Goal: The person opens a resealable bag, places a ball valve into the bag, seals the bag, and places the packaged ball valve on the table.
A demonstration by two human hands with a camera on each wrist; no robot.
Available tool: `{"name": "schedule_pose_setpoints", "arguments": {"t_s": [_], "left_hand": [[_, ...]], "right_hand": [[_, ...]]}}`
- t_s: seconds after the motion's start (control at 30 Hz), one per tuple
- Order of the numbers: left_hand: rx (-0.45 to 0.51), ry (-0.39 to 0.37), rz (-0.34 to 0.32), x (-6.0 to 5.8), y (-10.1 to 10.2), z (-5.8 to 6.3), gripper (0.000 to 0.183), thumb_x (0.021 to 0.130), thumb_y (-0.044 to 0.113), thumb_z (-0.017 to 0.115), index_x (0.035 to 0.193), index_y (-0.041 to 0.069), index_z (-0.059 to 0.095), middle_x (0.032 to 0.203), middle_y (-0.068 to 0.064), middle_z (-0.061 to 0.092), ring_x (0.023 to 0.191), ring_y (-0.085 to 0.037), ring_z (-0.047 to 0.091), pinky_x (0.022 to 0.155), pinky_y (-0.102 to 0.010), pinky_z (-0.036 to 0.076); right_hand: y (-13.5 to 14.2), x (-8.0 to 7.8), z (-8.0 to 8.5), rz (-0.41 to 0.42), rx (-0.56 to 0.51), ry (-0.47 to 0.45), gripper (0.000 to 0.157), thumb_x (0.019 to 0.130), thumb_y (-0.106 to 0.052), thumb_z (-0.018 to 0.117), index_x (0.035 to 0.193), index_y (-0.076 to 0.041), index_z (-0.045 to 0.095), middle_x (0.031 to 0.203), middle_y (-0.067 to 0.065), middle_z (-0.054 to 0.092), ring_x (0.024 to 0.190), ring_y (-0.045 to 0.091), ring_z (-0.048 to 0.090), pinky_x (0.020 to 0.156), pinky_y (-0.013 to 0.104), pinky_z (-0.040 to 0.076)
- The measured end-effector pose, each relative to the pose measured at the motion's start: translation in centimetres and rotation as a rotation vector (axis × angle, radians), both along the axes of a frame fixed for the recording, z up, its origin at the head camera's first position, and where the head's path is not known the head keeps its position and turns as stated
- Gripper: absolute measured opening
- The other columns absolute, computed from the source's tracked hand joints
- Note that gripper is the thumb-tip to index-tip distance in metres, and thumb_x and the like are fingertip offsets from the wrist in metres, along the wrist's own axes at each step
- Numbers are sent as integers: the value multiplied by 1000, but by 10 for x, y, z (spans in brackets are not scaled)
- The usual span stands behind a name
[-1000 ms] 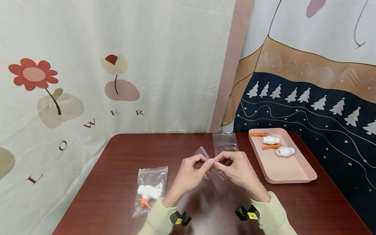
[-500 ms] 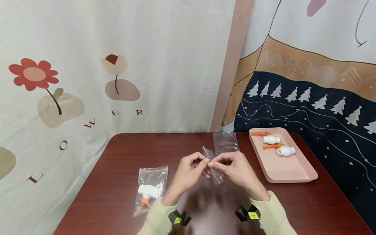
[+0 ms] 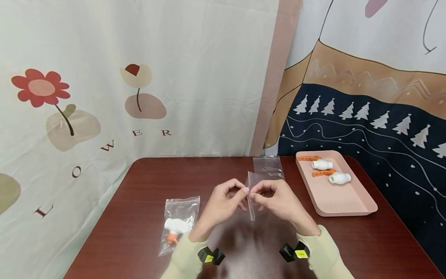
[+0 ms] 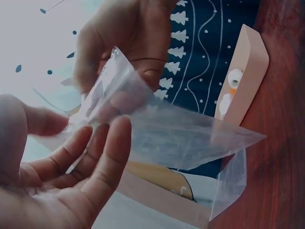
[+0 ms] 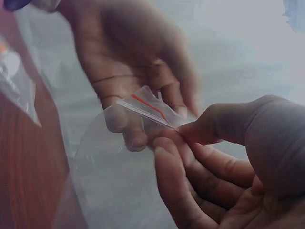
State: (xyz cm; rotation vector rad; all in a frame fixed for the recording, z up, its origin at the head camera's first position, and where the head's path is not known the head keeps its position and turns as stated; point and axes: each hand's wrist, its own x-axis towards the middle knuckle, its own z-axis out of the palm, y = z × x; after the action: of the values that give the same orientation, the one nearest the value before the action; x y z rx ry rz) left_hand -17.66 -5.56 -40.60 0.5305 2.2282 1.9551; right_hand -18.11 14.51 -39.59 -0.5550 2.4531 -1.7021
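Note:
Between my hands is a clear zip-lock bag, raised over the table with its narrow edge toward me. My left hand pinches its mouth between thumb and fingers. Right beside it, my right hand pinches the same edge. In the right wrist view a red line runs along the bag's zip strip, close to the right thumb tip. The bag's see-through body spreads away from the fingers in the left wrist view; nothing shows inside it.
Left of my forearm lies another zip-lock bag holding a white bottle-shaped part and an orange piece. A flat clear bag lies at the back. On the right, a pink tray holds two white parts and two orange strips.
The held bag has turned from a slant to nearly straight toward me, its lower end swinging left. Both hands keep pinching its edge and have shifted slightly left.

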Motion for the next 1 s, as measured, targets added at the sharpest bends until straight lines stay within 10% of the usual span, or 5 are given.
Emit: {"name": "schedule_pose_setpoints", "arguments": {"t_s": [0.67, 1.0], "left_hand": [[-163, 94, 57, 2, 1, -2, 16, 99, 6, 60, 89, 4, 72, 78, -15, 74, 67, -23, 74, 63, -29, 61], [-292, 269, 135, 5, 5, -5, 20, 90, 4, 59, 75, 14, 66, 63, 6, 66, 58, 0, 59, 60, -18, 51]], "right_hand": [[-8, 2, -2, -141, 110, 199, 11, 88, -8, 77, 82, -16, 73, 72, -3, 68, 61, 7, 60, 58, 23, 55], [-16, 6, -10, -184, 192, 395, 18, 81, -5, 75, 75, -19, 67, 64, -10, 63, 55, 0, 55, 54, 21, 52]]}}
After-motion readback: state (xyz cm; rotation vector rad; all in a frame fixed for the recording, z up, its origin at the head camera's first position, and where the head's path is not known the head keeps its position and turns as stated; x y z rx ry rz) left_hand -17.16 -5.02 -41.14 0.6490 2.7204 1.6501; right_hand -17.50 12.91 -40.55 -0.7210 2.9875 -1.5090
